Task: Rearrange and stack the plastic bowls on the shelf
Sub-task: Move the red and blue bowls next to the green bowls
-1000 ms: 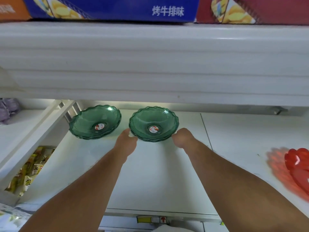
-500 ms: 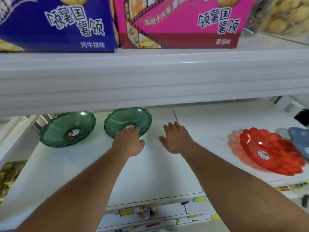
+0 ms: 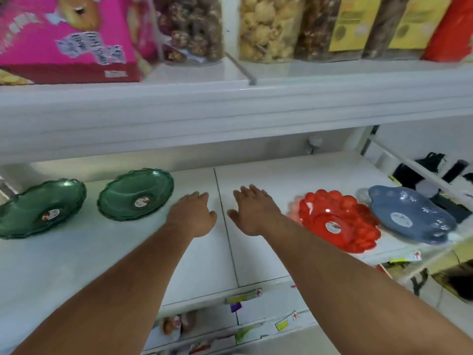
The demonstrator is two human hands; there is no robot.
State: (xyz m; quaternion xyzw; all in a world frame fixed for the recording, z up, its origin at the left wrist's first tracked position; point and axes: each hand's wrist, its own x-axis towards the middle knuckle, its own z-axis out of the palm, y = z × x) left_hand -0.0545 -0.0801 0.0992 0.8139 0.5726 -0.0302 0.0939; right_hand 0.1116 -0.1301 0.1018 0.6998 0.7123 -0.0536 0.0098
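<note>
Sitting in a row along the white shelf [image 3: 107,254], the plastic bowls are all apart from the person's hands: two green bowls at the left, one far out by the edge of view [image 3: 42,208] and a second green bowl [image 3: 135,194] just to its right, both tilted toward the front and each with a round sticker in its middle. Off to the right lies a red scalloped bowl [image 3: 337,221], and just past it a blue bowl [image 3: 412,216] with pale flower marks, its near rim close beside the red one; whether the two rims touch is hard to say. Between the green pair and the red bowl, both arms reach in over the bare shelf. The left hand [image 3: 192,213] hovers palm down with its fingers stretched forward and loose, grasping nothing, near the second green bowl but clear of it. The right hand [image 3: 253,211] is likewise spread and slack, fingers pointing toward the back wall, nothing in it, a short way left of the red bowl. A thin seam in the shelf runs between the two hands. On the shelf above stand a pink box [image 3: 69,39] and clear jars of snacks [image 3: 266,29], somewhat blurred.
</note>
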